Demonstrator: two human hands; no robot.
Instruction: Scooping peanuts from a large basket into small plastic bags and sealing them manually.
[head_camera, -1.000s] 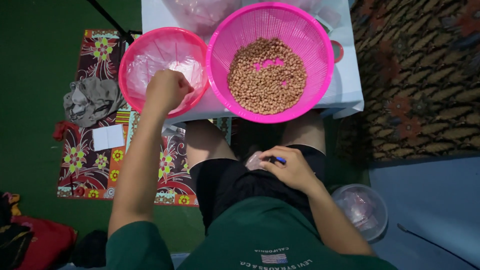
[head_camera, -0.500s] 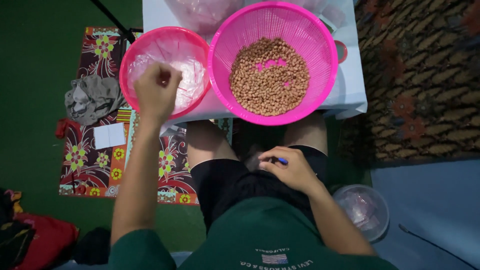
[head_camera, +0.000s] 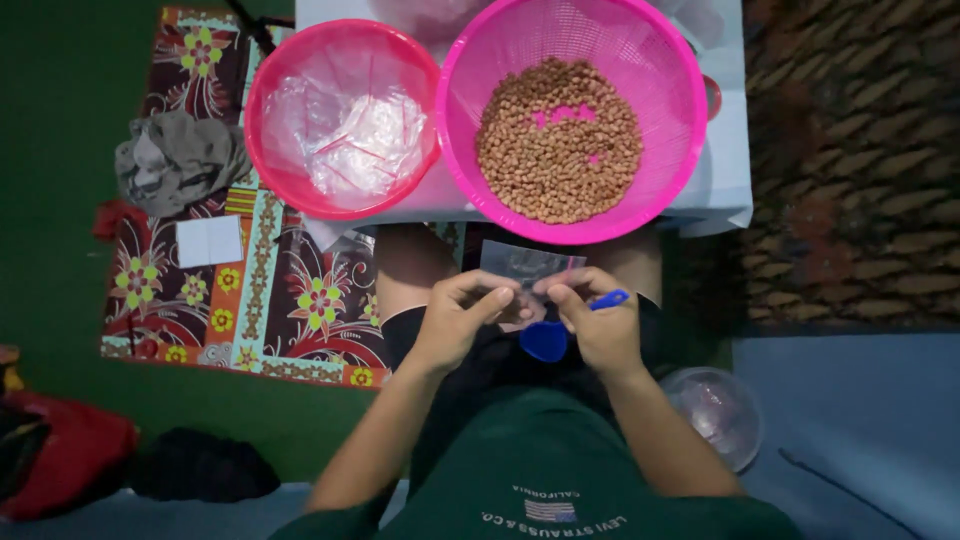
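1. Large pink colander (head_camera: 680, 110) on the pale low table (head_camera: 725, 185); taken as landmark for all below. Holding a heap of brown peanuts (head_camera: 558, 140), with pink mesh showing through a few gaps in the heap.
2. Smaller pink basket (head_camera: 262, 150) touching the colander's left rim, also on the table. Filled with crumpled clear plastic bags (head_camera: 350, 135).
3. Just below the colander's near rim, over the lap: a small clear plastic bag (head_camera: 520, 264), held upright between both hands.
4. Left hand (head_camera: 455, 320) below the colander, slightly left of its centre; thumb and forefinger pinched on the bag's lower edge, other fingers curled under.
5. Right hand (head_camera: 600, 325) below the colander's middle, touching the left hand at the fingertips; thumb and forefinger pinching the same bag edge, remaining fingers closed round the handle of a blue spoon (head_camera: 548, 338), bowl hanging down between the hands. Contents of the spoon bowl not to be made out.
6. Down and right of the colander, on the floor beside the knee: a round clear plastic container (head_camera: 715, 415), contents unclear.
7. Left of the colander, past the small basket: a flowered mat (head_camera: 200, 300) with a grey cloth (head_camera: 170, 165) and a white paper (head_camera: 210, 240) lying on it.
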